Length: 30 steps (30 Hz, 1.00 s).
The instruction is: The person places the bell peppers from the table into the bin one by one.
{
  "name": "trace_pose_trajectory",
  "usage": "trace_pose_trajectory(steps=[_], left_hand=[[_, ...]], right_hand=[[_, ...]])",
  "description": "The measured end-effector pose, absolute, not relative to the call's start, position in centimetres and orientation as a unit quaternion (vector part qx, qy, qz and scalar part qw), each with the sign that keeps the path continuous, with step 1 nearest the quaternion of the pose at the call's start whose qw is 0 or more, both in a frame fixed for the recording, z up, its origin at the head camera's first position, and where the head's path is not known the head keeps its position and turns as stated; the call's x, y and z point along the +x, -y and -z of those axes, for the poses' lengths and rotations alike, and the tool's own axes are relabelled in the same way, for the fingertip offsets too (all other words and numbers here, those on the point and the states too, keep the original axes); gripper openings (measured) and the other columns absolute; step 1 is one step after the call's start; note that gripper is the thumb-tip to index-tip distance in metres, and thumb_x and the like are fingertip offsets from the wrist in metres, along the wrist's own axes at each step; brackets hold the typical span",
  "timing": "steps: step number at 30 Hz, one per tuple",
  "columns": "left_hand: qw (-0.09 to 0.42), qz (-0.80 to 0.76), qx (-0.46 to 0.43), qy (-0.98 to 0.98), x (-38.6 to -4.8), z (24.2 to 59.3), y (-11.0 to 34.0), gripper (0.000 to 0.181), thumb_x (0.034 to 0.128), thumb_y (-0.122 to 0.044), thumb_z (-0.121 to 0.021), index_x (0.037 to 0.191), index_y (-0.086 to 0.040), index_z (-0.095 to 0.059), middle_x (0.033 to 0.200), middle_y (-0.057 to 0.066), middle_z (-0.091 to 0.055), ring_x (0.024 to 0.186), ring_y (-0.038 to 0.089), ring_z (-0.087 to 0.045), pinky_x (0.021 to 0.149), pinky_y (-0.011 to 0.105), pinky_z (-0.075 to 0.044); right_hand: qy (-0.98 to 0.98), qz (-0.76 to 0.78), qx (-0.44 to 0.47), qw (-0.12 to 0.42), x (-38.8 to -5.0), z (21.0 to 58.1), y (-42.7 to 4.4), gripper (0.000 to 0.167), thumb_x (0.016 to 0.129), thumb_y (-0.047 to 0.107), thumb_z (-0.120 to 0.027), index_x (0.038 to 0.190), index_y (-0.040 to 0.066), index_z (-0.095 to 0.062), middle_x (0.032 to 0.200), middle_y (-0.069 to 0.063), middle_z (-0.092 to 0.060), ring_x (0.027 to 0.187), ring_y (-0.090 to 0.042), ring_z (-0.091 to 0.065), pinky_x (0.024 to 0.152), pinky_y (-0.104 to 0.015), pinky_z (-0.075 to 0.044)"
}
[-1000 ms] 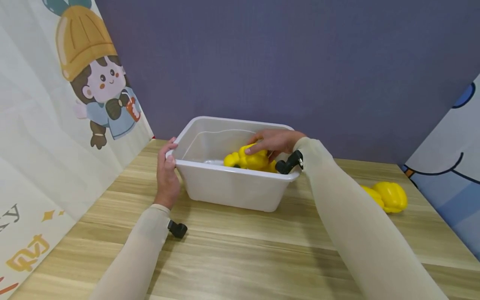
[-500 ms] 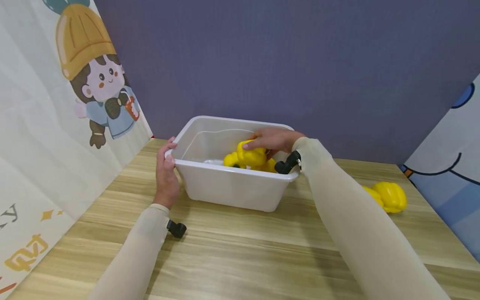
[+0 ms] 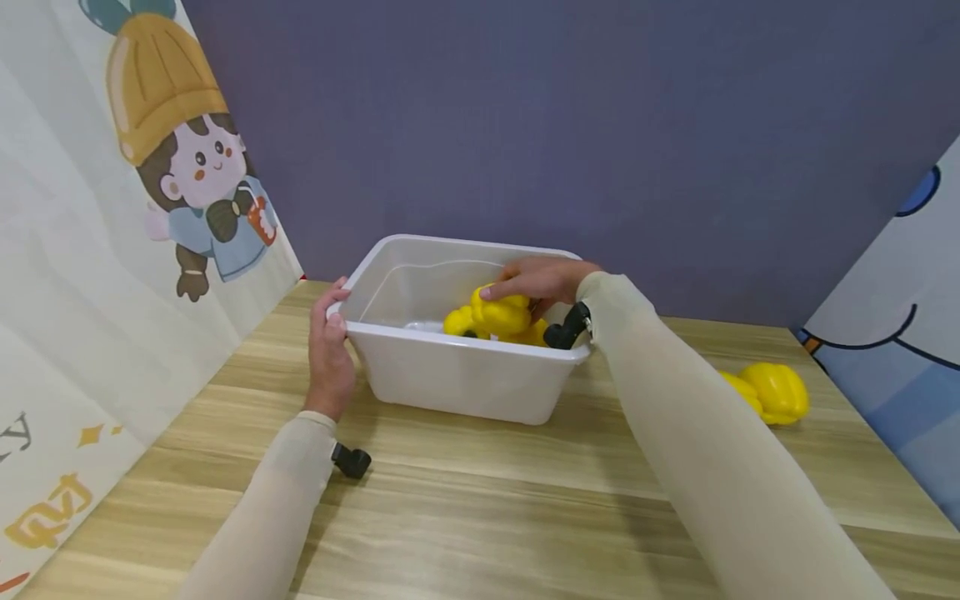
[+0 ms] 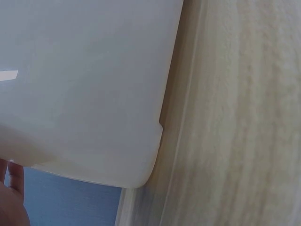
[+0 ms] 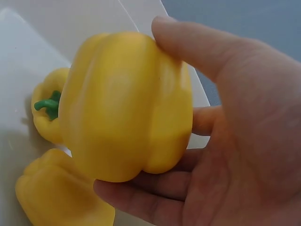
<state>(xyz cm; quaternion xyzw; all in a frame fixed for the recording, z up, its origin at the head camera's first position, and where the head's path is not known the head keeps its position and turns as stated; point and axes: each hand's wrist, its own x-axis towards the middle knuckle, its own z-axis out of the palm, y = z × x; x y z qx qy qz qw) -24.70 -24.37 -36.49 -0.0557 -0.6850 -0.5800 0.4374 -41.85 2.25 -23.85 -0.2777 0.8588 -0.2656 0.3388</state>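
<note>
A yellow bell pepper (image 5: 124, 108) is held in my right hand (image 3: 553, 279), with the thumb on one side and the fingers curled beneath the other. It hangs just inside the white plastic bin (image 3: 457, 375), above two more yellow bell peppers. One of those, a pepper with a green stem (image 5: 44, 125), shows in the right wrist view; below it lies the other pepper (image 5: 61, 190). My left hand (image 3: 332, 358) grips the bin's left rim, thumb outside and fingers over the edge. In the left wrist view the bin's wall (image 4: 84, 94) hides most of that hand.
On the wooden table (image 3: 465, 517), right of the bin, more yellow peppers (image 3: 780, 393) lie partly hidden by my right sleeve (image 3: 675, 400). A dark blue panel (image 3: 562, 125) stands behind the bin. Cartoon-printed sheets (image 3: 60, 208) flank both sides.
My right hand has raised and tilted its pepper slightly off the others in the bin. The left hand keeps its hold on the rim, and the bin stays in place.
</note>
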Motion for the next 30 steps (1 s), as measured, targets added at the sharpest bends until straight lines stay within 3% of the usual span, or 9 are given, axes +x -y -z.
trace_pose_trajectory(steps=[13,30], left_hand=[[0.442,0.577,-0.053,0.685,-25.1,36.8,24.4,0.046,0.0996,-0.026,-0.033,0.129,0.006,-0.047,0.153,0.008,-0.044,0.143,0.023,-0.034,0.108,0.031,-0.031],[0.450,0.571,-0.056,0.684,-25.1,36.9,24.3,0.046,0.1010,-0.028,-0.033,0.129,0.006,-0.047,0.153,0.011,-0.044,0.143,0.025,-0.034,0.108,0.031,-0.031]], right_hand=[[-0.858,0.234,-0.313,0.332,-41.7,23.5,-0.5,0.064,0.087,0.057,-0.068,0.132,0.013,-0.055,0.125,-0.008,-0.059,0.110,-0.029,-0.058,0.088,-0.039,-0.054],[-0.857,0.171,-0.362,0.325,-40.7,23.1,1.3,0.061,0.090,0.055,-0.063,0.134,0.014,-0.054,0.123,-0.006,-0.060,0.108,-0.025,-0.060,0.090,-0.042,-0.054]])
